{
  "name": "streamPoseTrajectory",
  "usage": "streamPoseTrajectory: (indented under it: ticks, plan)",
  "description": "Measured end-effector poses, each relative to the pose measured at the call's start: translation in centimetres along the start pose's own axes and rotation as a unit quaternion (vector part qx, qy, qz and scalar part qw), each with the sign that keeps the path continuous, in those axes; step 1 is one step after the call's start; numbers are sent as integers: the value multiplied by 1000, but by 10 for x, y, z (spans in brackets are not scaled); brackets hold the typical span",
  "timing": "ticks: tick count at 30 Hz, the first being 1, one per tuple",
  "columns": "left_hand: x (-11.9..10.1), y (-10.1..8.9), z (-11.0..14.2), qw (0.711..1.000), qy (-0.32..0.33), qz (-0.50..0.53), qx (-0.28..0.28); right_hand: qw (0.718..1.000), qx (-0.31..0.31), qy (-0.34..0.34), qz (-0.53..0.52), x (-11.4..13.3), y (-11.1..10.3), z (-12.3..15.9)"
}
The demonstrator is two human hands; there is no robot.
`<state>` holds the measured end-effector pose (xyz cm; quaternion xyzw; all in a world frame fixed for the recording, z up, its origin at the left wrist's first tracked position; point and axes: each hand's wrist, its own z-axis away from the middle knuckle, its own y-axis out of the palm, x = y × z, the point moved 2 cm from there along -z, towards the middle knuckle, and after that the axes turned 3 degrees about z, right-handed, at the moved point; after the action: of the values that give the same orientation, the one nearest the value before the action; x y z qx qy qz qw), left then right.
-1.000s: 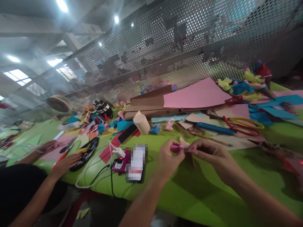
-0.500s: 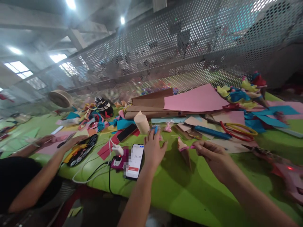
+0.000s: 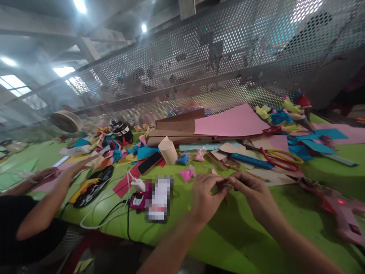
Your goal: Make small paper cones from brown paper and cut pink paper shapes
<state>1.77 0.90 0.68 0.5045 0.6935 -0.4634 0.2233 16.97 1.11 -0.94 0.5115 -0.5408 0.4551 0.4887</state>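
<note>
My left hand (image 3: 205, 194) and my right hand (image 3: 251, 192) meet above the green table (image 3: 228, 236), fingers pinched together on a small brown paper cone (image 3: 224, 185) that shows between them. A small pink paper piece (image 3: 187, 174) lies on the table just left of my left hand. A phone (image 3: 159, 198) lies further left beside a magenta power bank (image 3: 138, 200) with white cables.
A pink glue gun (image 3: 343, 217) lies at the right. Paper sheets (image 3: 230, 121), scissors (image 3: 281, 158), a blue pen (image 3: 251, 160) and a paper cup (image 3: 168, 150) crowd the back. Another person's arms (image 3: 48, 201) reach over the table at the left. A perforated metal screen (image 3: 199, 64) stands behind.
My left hand, which had reached out toward the scraps by the cup, has come back to my right hand. Both now pinch the cone. A pink piece now lies beside them.
</note>
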Motion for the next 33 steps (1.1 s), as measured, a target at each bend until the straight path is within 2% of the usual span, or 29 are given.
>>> streamPoseTrajectory:
  ticks: [6, 11, 16, 27, 33]
  plan:
    - [1, -6, -1, 998, -29, 59, -14, 996, 1, -49, 72, 7, -2, 4]
    - [4, -6, 0, 987, -107, 122, 13, 986, -23, -107, 123, 13, -3, 7]
    - [4, -4, 1, 985, -110, 121, 48, 979, 6, -161, 127, 13, 2, 9]
    - [5, -2, 2, 980, -130, 123, 86, 976, -3, -171, 138, 15, 2, 8]
    - [7, -1, 2, 981, -121, 132, 80, 975, -12, -154, 159, 14, 1, 8]
